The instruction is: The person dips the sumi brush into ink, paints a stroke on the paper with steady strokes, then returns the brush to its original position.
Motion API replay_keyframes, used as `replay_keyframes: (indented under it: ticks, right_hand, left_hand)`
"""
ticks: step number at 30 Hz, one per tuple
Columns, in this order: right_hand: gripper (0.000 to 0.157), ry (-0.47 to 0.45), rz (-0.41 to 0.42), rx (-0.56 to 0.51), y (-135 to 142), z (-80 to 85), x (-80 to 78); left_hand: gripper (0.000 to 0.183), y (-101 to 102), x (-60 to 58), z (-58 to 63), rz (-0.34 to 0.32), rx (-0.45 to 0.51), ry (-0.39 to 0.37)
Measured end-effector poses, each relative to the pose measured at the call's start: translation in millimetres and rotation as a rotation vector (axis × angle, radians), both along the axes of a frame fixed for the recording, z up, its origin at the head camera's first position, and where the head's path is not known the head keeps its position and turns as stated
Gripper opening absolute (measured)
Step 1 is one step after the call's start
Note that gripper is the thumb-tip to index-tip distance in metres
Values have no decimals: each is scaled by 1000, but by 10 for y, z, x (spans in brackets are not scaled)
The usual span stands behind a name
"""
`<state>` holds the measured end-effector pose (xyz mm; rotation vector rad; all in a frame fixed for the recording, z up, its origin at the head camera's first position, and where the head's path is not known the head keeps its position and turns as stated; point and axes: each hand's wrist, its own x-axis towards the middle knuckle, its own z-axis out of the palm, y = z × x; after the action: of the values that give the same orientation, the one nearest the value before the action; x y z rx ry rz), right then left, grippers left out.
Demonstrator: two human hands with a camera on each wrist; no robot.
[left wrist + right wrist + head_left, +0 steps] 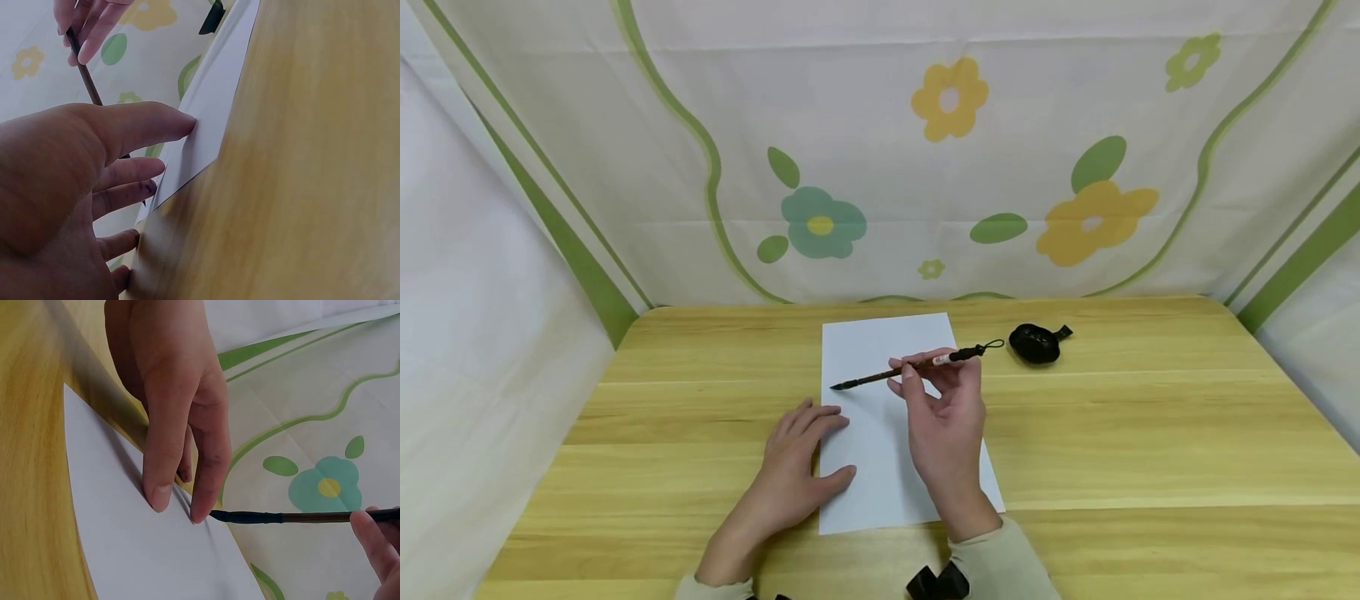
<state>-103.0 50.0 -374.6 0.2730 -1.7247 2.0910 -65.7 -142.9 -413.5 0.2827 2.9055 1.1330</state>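
In the head view a calligraphy brush (872,379) is pinched between the thumb and fingers of my right hand (946,417). Its dark tip points left, over the left part of a white sheet of paper (880,492). A loop hangs from the other end of the handle. My left hand (797,475) rests at the paper's left edge, with its thumb and some fingertips on the sheet and the fingers spread. The left wrist view shows a dark smudge on one left fingertip (149,187). No marks show on the paper.
A glossy black rounded object (1035,344) with a short tab lies on the wooden table (1150,433), right of the paper. A white curtain (865,108) with flower prints hangs behind the table's far edge, and white cloth hangs at both sides.
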Motion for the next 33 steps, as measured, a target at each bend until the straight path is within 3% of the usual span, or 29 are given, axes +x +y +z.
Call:
replay_keyframes:
  ticks: [17,33]
  right_hand:
    - [24,49,10,80,4,-51,-1]
    - [23,47,-2,94,31,-26,-5]
  left_hand:
    - [49,-4,-7,-7,-2,-8,-25]
    - [49,-7,0,3,-1,-14,2]
